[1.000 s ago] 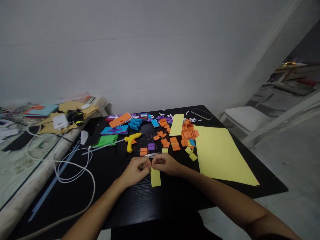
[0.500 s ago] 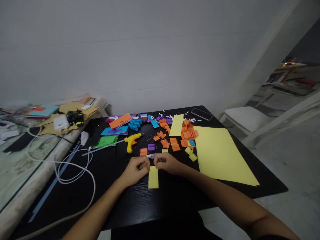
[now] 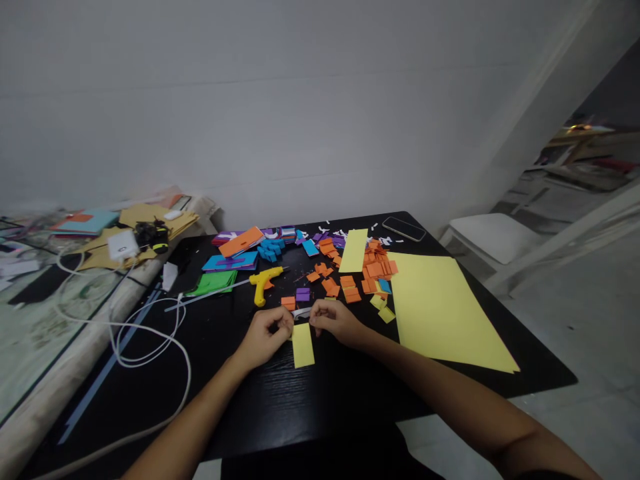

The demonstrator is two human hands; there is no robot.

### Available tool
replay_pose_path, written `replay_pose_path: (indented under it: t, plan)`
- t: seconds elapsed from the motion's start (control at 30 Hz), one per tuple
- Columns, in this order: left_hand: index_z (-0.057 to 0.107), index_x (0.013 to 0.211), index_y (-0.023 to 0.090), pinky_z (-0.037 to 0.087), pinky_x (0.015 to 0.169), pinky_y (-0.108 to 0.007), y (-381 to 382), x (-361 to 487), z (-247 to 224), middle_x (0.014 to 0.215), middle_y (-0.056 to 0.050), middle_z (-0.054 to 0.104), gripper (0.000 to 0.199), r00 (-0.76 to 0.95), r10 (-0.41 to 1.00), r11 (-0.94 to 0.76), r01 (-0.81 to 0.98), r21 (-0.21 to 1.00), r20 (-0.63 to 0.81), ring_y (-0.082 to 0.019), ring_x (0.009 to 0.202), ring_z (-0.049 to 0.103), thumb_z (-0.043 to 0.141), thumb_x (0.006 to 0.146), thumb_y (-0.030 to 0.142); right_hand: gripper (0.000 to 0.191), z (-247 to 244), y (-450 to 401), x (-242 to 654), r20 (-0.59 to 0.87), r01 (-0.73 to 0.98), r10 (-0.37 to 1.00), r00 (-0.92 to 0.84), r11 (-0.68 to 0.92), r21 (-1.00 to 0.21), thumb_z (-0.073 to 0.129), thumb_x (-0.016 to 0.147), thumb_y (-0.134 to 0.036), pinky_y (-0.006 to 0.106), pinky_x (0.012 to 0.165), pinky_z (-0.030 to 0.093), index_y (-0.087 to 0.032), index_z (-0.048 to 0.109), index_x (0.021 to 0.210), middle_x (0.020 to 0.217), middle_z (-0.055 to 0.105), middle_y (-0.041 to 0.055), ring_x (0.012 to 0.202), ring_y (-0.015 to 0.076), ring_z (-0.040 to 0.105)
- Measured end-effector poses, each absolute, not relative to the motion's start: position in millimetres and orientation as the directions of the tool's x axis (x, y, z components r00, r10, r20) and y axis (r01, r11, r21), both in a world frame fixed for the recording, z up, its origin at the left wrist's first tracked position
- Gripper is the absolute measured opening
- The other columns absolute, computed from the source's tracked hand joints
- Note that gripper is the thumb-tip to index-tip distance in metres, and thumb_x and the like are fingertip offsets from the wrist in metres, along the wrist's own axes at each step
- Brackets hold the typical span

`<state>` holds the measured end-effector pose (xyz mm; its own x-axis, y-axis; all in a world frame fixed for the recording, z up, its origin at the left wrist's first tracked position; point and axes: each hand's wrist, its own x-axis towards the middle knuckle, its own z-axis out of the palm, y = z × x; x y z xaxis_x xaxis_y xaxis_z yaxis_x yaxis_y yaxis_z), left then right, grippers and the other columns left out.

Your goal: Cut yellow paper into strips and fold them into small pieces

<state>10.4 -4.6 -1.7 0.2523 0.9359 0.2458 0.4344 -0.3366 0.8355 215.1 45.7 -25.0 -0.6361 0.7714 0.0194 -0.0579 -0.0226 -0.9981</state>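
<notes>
A small yellow paper strip (image 3: 303,346) lies slightly tilted on the black table between my hands. The fingers of my left hand (image 3: 266,333) pinch at its upper left edge, where a bit of yellow shows. My right hand (image 3: 334,321) is closed just right of the strip's top, its fingertips pressed together; what they hold, if anything, is too small to name. A thin whitish piece (image 3: 301,312) sits between the hands, just beyond the strip. Behind them are a small orange piece (image 3: 289,303) and a purple piece (image 3: 303,295).
A yellow glue gun (image 3: 261,285) lies behind my left hand. Orange pieces (image 3: 376,265) are heaped near large yellow sheets (image 3: 440,307) on the right. Green sheets (image 3: 214,283) and a white cable (image 3: 187,373) are at the left. A phone (image 3: 404,229) rests at the back.
The yellow strip has shifted slightly left and away from me and is now tilted. My left hand has moved slightly left, and my right hand slightly away from me.
</notes>
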Motion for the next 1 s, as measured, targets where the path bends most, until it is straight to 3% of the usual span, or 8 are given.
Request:
replay_pose_path:
  t: [0.2, 0.7, 1.0]
  plan:
    - [0.059, 0.068, 0.016, 0.038, 0.057, -0.021, -8, 18, -8, 0.059, 0.003, 0.054, 0.013, 0.301, 0.920, -0.374, 0.483, 0.791, 0.251, -0.010, 0.056, 0.050, 0.053, 0.079, 0.016, 0.015, -22, 40, 212, 0.023, -0.018, 0.758, -0.651, 0.015, -1.000, 0.067, 0.075, -0.029, 0.023, 0.058, 0.035, -0.015, 0.062, 0.075, 0.066, 0.057, -0.0022, 0.060, 0.0107, 0.050]
    - [0.058, 0.068, 0.015, 0.036, 0.056, -0.020, -11, 21, -11, 0.060, 0.003, 0.051, 0.012, 0.335, 0.915, -0.375, 0.504, 0.778, 0.224, -0.010, 0.056, 0.047, 0.052, 0.077, 0.013, 0.008, -25, 38, 210, 0.005, 0.031, 0.737, -0.676, 0.036, -0.999, 0.060, 0.069, -0.023, 0.022, 0.055, 0.031, -0.015, 0.058, 0.067, 0.063, 0.052, -0.0035, 0.057, 0.0090, 0.044]
    - [0.055, 0.065, 0.015, 0.036, 0.056, -0.020, -7, 14, -9, 0.059, 0.003, 0.051, 0.014, 0.260, 0.921, -0.384, 0.464, 0.798, 0.292, -0.010, 0.055, 0.047, 0.050, 0.078, 0.015, 0.006, -23, 44, 216, 0.010, 0.002, 0.751, -0.660, 0.016, -1.000, 0.058, 0.068, -0.022, 0.023, 0.056, 0.036, -0.016, 0.059, 0.068, 0.059, 0.057, -0.0023, 0.055, 0.0108, 0.051]
